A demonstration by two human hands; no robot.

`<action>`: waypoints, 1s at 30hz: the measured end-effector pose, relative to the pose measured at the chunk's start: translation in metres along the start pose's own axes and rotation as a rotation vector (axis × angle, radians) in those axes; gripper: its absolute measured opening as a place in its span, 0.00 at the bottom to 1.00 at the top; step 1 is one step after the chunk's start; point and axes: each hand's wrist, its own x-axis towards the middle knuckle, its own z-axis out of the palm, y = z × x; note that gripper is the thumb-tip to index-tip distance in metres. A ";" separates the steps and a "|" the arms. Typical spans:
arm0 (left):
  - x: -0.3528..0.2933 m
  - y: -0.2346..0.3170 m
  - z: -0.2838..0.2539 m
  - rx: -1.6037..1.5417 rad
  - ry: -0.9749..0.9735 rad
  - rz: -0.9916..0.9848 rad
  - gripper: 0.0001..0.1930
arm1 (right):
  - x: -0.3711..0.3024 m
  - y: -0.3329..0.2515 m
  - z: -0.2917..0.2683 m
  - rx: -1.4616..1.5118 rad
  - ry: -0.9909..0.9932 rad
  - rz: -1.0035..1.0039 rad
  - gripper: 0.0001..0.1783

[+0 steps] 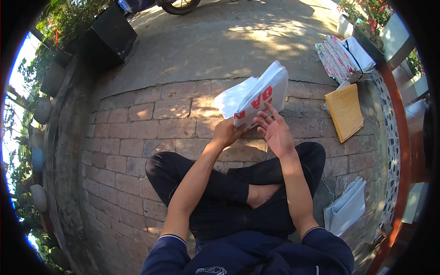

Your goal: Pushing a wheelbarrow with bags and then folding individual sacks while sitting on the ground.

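I sit cross-legged on brick paving with a folded white sack (275,87) bearing red print held up in front of me. Its layers fan apart at the top left. My left hand (225,133) grips the lower left corner of the sack, with part of its fingers hidden behind the material. Close to the printed face, my right hand (277,136) has its palm up and fingers spread; whether a fingertip touches the sack I cannot tell.
To the right lie a yellow folded sack (344,112), a tied stack of folded printed sacks (340,59) and, nearer me, a pale folded sack (347,206). A dark square planter (107,39) stands far left. A vehicle wheel (180,6) shows at the top.
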 end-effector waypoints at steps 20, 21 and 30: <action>0.026 -0.054 0.019 -0.706 0.131 -0.742 0.18 | 0.034 0.081 -0.108 -0.410 0.265 0.451 0.27; 0.028 -0.062 0.019 -0.770 0.056 -0.765 0.17 | 0.036 0.081 -0.107 -0.365 0.199 0.521 0.27; 0.018 -0.045 0.006 -1.030 -0.064 -0.757 0.15 | 0.051 0.085 -0.094 -0.310 0.174 0.587 0.19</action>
